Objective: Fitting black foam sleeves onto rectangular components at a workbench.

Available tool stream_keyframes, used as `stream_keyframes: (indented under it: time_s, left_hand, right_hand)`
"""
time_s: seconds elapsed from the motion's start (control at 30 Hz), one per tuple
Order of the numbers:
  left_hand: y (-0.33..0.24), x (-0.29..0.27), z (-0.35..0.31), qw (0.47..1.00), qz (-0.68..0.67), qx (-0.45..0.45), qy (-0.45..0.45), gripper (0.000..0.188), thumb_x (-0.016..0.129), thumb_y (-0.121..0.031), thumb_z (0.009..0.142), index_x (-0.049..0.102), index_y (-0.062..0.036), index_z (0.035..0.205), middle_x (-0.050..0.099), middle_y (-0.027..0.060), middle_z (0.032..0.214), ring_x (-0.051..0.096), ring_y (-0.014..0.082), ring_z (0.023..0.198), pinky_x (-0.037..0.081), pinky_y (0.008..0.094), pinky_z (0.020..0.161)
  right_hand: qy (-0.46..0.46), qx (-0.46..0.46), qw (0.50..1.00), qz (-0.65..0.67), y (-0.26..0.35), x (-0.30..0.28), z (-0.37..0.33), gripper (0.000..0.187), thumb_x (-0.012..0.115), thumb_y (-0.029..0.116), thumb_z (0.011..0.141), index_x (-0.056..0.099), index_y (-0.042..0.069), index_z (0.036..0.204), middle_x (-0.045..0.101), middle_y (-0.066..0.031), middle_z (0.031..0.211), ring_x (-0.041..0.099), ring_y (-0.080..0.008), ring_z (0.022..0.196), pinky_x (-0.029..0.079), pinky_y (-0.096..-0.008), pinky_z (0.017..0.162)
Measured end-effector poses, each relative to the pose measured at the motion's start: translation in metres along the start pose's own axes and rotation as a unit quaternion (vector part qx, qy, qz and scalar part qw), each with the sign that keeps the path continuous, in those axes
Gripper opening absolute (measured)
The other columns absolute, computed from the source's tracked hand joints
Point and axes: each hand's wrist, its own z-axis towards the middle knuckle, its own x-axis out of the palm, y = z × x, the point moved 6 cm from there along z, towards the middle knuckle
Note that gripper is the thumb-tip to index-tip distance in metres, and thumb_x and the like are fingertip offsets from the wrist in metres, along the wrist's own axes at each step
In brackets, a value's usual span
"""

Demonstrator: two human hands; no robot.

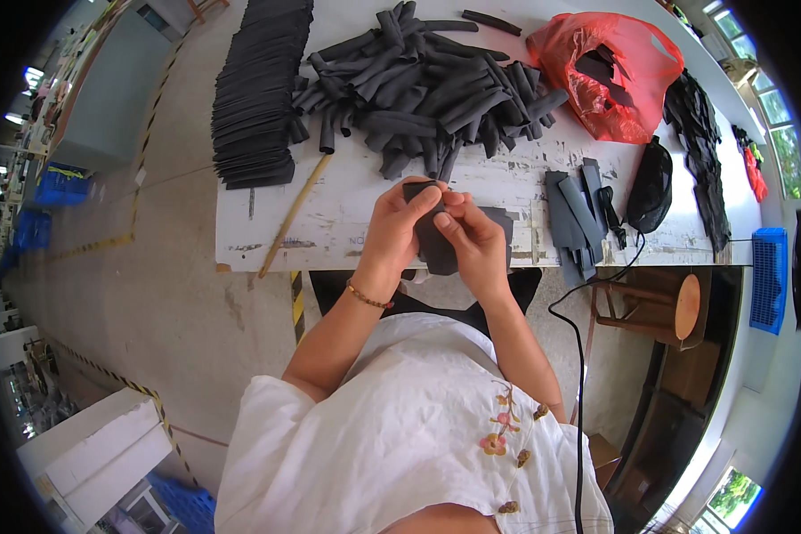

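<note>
Both hands are pinched shut on one flat dark grey foam piece (pixel 436 240), left hand (pixel 400 227) gripping its top edge and right hand (pixel 472 240) clamped just beside it, fingertips touching. Looks like the rolling step, curling it into a tube like the pile of rolled black tubes (pixel 427 89) just beyond the fingers. Next move probably needs a tight, even curl.

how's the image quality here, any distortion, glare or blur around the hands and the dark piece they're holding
Head view: strong fisheye, the white table's edges bow and black corners frame the picture. Lighting is even daylight with bright windows at the right rim and no hard shadows. The left hand and right hand are sharp, though the dark piece shows little surface detail. The red plastic bag carries mild sheen.
</note>
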Motion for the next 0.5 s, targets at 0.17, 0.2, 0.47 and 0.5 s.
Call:
stream_keyframes:
  time_s: [0.17, 0.2, 0.47, 0.5]
  left_hand:
    - [0.0045, 0.0033, -0.0035, 0.999, 0.001, -0.006, -0.04, 0.011, 0.066, -0.01, 0.09, 0.061, -0.0007, 0.094, 0.071, 0.0138, 0.092, 0.068, 0.0228, 0.09, 0.054, 0.0338, 0.084]
    - [0.0057, 0.0032, -0.0046, 0.999, -0.009, -0.006, -0.053, 0.011, 0.066, -0.01, 0.09, 0.06, -0.0014, 0.093, 0.071, 0.0138, 0.091, 0.068, 0.0229, 0.091, 0.053, 0.034, 0.085]
    - [0.0092, 0.0018, -0.0093, 0.997, -0.019, -0.004, -0.07, 0.011, 0.066, -0.01, 0.089, 0.058, -0.0023, 0.092, 0.071, 0.0145, 0.092, 0.068, 0.0229, 0.092, 0.052, 0.0339, 0.087]
    - [0.0091, 0.0011, -0.0096, 0.997, -0.017, -0.005, -0.076, 0.012, 0.066, -0.01, 0.089, 0.058, -0.0021, 0.092, 0.071, 0.0148, 0.092, 0.068, 0.0224, 0.092, 0.052, 0.0336, 0.087]
  right_hand:
    - [-0.04, -0.028, 0.998, 0.033, 0.0018, 0.0002, -0.003, 0.01, 0.064, 0.006, 0.091, 0.065, -0.001, 0.097, 0.062, 0.0004, 0.089, 0.052, -0.0062, 0.085, 0.043, -0.0218, 0.078]
    - [-0.04, -0.027, 0.998, 0.033, 0.0013, 0.0004, -0.0029, 0.01, 0.064, 0.006, 0.091, 0.065, -0.001, 0.097, 0.062, 0.0004, 0.089, 0.052, -0.0062, 0.085, 0.043, -0.0218, 0.078]
    - [-0.053, -0.023, 0.998, 0.018, -0.0018, 0.0021, -0.0049, 0.008, 0.064, 0.004, 0.09, 0.066, -0.002, 0.096, 0.063, 0.0003, 0.088, 0.053, -0.0064, 0.082, 0.044, -0.0216, 0.076]
    - [-0.052, -0.023, 0.998, 0.018, -0.0022, 0.0034, -0.0045, 0.008, 0.064, 0.004, 0.09, 0.066, -0.002, 0.096, 0.063, 0.0003, 0.088, 0.053, -0.0064, 0.082, 0.044, -0.0216, 0.076]
